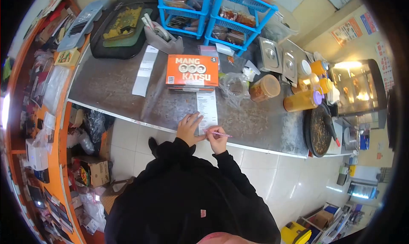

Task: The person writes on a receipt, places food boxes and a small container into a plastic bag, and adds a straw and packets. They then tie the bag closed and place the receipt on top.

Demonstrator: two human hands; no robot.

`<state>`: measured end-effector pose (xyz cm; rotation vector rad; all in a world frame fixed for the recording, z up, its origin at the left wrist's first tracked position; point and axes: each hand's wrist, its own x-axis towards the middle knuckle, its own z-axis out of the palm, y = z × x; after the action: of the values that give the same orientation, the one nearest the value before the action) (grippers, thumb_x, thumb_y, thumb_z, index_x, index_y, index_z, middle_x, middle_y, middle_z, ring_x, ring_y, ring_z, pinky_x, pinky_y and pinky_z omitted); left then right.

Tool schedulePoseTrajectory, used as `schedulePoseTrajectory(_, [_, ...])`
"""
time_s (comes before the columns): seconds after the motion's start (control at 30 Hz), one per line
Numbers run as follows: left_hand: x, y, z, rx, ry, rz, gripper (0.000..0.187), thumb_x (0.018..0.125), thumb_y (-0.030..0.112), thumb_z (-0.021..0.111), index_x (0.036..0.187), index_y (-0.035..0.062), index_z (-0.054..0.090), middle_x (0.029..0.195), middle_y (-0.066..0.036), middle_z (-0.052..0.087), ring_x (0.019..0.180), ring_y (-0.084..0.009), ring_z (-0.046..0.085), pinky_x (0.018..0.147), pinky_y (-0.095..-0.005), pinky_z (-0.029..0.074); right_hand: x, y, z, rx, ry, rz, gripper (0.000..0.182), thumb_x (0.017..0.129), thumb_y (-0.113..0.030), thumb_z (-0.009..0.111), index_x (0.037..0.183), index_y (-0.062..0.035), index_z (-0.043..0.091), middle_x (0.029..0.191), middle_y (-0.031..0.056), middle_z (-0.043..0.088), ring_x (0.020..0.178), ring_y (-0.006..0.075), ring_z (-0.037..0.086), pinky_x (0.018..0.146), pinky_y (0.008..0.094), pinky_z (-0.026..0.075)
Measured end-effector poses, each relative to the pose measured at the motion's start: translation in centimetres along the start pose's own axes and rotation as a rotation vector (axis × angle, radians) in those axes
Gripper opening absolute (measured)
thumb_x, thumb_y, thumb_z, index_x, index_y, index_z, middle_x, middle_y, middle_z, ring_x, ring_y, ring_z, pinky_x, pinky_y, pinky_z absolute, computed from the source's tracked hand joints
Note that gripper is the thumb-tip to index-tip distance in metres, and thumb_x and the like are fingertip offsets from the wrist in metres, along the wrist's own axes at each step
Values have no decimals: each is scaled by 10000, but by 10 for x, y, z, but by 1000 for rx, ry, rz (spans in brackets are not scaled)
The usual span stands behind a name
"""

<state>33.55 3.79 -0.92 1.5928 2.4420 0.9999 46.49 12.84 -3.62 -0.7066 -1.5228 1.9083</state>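
Dark tray (pixel 99 48) at 10 o'clock on the steel counter (pixel 110 84), holding a green and yellow item; contents otherwise unclear. Grey tape dispenser (pixel 164 37) just to its 3 o'clock. 1 white slip (pixel 145 71) lies flat at 11 o'clock from the hands.

Orange box (pixel 192 71) marked MANG KATSU, closed, contents not visible, sits at 12 o'clock from the hands. Receipt (pixel 207 111) runs from the box's near edge toward the counter edge.

Left hand (pixel 190 127): fingers spread fairly wide, resting flat on the lower left part of the receipt. Right hand (pixel 216 137): closed narrowly around a pink pen (pixel 220 134), the pen lying roughly level at the receipt's lower end.

2 blue basket racks (pixel 217 14) at 12 o'clock, stocked with packaged goods. Clear plastic bag (pixel 236 86) at 1 o'clock from the hands, crumpled. Round tub (pixel 264 88) beside it, brown-orange contents. 2 lidded steel pans (pixel 281 58) at 2 o'clock, shut. Orange-filled bottles (pixel 303 100) at 3 o'clock; dark round pan (pixel 319 131) below them, contents indistinct
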Motion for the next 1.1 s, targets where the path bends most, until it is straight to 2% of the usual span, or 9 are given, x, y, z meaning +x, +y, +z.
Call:
schedulePoseTrajectory(0.1, [3, -6, 9, -140, -213, -146, 713, 552, 367, 747, 1173, 96, 524, 1242, -113, 478, 1135, -308, 443, 931, -445, 356, -3, -2, -1, 9, 16, 45, 136, 835, -17, 574, 922, -56, 477, 865, 41, 533, 734, 107, 529, 624, 249, 475])
schedulePoseTrajectory(0.23, [-8, -16, 17, -65, -37, 33, 730, 586, 410, 715, 1214, 128, 472, 1284, -116, 421, 1187, -319, 389, 932, -465, 364, 8, 2, -3, -68, -41, -114, 305, 820, 16, 549, 1060, -84, 390, 777, 29, 522, 624, 92, 514, 528, 234, 458])
schedulePoseTrajectory(0.27, [-7, -10, 8, -46, -157, -47, 755, 641, 467, 687, 1280, 151, 437, 1357, -79, 379, 1230, -326, 351, 975, -469, 308, 7, 2, -11, -88, -53, -13, 556, 797, 35, 556, 1263, -77, 273, 937, 89, 543, 662, 109, 525, 554, 230, 462])
schedulePoseTrajectory(0.4, [-11, -9, 10, -88, -48, -45, 822, 619, 466, 712, 1316, 168, 392, 1380, -59, 345, 1257, -299, 315, 978, -458, 297, -2, -32, -5, -438, 44, -196, 685, 776, 31, 577, 1345, -23, 199, 1218, 153, 449, 984, 249, 527, 757, 322, 477])
schedulePoseTrajectory(0.7, [-11, -12, 9, -100, -133, -55, 845, 604, 420, 743, 1322, 157, 383, 1393, -58, 311, 1269, -304, 281, 985, -460, 282, 1, -36, -42, -309, -416, 53, 320, 882, -184, 515, 1139, -7, 443, 935, 89, 558, 715, 142, 537, 614, 266, 449])
schedulePoseTrajectory(0.8, [-9, -20, 17, -110, -93, -21, 879, 591, 456, 739, 1331, 152, 375, 1385, -80, 338, 1264, -310, 315, 1005, -455, 277, 6, -32, -16, -178, -73, 197, 540, 929, -482, 318, 1095, 10, 468, 991, 123, 554, 862, 186, 553, 701, 290, 475])
schedulePoseTrajectory(0.9, [-9, -17, 21, -159, -108, -69, 838, 605, 500, 712, 1286, 100, 432, 1366, -129, 371, 1257, -302, 346, 1013, -449, 285, 14, 5, -23, 178, 18, 70, 403, 914, -396, 414, 977, -7, 498, 983, 115, 551, 922, 246, 566, 821, 414, 497])
schedulePoseTrajectory(1.0, [-4, -9, 4, -33, -68, -37, 751, 629, 491, 697, 1250, 131, 479, 1335, -62, 414, 1181, -317, 404, 937, -476, 332, 24, 4, 2, -107, 253, -151, 308, 916, -159, 493, 637, -30, 500, 593, 33, 508, 471, 91, 473, 428, 229, 363])
schedulePoseTrajectory(1.1, [-4, -6, 3, -61, -101, -53, 733, 630, 470, 706, 1249, 149, 481, 1313, -47, 425, 1193, -300, 377, 934, -454, 325, 20, 10, 2, -165, 301, -80, 330, 910, -159, 510, 608, -28, 491, 568, 30, 493, 431, 69, 442, 393, 205, 333])
